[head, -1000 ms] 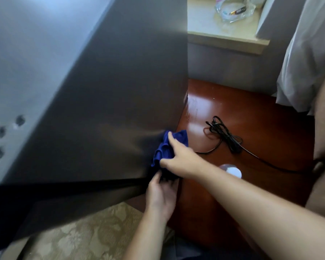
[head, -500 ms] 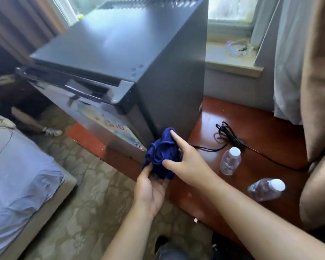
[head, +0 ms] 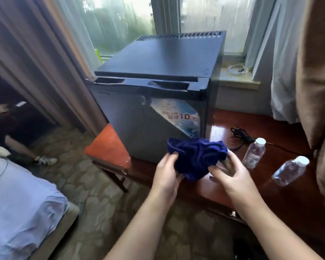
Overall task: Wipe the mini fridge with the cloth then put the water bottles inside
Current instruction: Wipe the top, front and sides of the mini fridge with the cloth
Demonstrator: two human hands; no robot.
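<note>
Curtained window (head: 120,19) light is seen behind the mini fridge (head: 139,128), which stands with its door closed on the red-brown desk (head: 109,145), straight ahead of both hands. The bunched blue cloth (head: 195,158) is gripped by the left hand (head: 166,177) and the right hand (head: 227,175), seemingly just clear of the door. Two water bottles (head: 254,153) are placed nearest the right hand, one upright, one lying.

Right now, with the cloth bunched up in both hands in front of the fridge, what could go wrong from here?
1. The upright bottle stands close beside your right hand; a sideways swing with the blue cloth could topple it.
2. The other bottle lies on its side on the glossy table; a nudge might roll it off.
3. Your left hand grips the cloth too, and the mini fridge door is shut, so free one hand before loading.
</note>
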